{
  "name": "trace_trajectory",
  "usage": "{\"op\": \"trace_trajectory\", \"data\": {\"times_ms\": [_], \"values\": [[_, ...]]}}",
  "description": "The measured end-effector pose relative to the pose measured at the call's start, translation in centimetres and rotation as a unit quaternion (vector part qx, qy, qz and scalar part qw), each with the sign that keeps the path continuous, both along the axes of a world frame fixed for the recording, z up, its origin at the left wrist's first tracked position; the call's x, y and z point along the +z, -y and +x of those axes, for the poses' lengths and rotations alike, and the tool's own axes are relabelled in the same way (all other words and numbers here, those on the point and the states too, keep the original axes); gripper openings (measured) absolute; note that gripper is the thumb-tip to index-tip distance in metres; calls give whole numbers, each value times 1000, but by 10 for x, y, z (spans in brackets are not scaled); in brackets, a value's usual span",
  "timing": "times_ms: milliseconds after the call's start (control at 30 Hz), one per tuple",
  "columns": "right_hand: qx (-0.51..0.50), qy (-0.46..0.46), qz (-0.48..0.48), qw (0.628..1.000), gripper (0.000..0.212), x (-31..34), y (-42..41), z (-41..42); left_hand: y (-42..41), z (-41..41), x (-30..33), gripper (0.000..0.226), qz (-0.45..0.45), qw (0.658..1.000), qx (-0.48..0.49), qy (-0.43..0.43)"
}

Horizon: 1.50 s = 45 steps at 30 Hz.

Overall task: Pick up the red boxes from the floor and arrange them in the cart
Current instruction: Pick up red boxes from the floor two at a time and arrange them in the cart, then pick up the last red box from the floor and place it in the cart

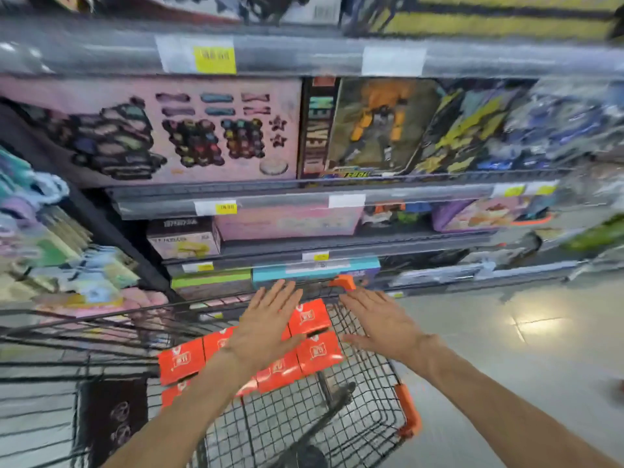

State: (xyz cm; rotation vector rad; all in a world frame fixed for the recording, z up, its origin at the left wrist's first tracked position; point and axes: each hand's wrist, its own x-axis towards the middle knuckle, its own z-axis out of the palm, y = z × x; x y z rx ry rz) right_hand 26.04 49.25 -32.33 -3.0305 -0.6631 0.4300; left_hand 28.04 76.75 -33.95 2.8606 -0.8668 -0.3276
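Your left hand (266,327) lies flat with its fingers straight and slightly spread over the red boxes (312,352), which sit packed side by side in the far end of the wire cart (368,400). Your right hand (383,324) hovers just beside them over the cart's right side, fingers straight and loosely apart, holding nothing. Whether either palm touches the boxes, you cannot tell. Beyond the cart stand toy-filled shelves (304,194), blurred.
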Motion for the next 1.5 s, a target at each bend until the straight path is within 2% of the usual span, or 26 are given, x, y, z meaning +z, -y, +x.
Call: {"op": "trace_trajectory", "data": {"times_ms": [200, 333, 500, 600, 733, 867, 1133, 1333, 1500], "values": [[-119, 95, 41, 987, 79, 137, 63, -31, 67, 26, 125, 90, -45, 994, -93, 29], [-198, 121, 37, 972, 88, 216, 124, -74, 141, 25, 207, 98, -78, 982, -169, 30], [-285, 165, 16, 944, 84, 285, 212, -140, 249, 11, 279, 93, -96, 957, -263, 70], [-341, 186, 25, 921, 89, 315, 265, -184, 323, -8, 305, 91, -109, 933, -328, 97], [-402, 207, -4, 892, 77, 335, 343, -242, 429, -41, 325, 94, -112, 909, -389, 102], [-456, 205, -21, 866, 81, 345, 428, -299, 532, -80, 338, 86, -141, 885, -432, 95], [-556, 194, -26, 807, 87, 360, 560, -402, 706, -135, 345, 85, -163, 848, -497, 85], [-610, 197, -21, 767, 87, 352, 650, -435, 817, -143, 340, 85, -163, 830, -527, 88], [-624, 177, -35, 760, 89, 335, 742, -431, 924, -125, 323, 88, -147, 818, -547, 93]]}}
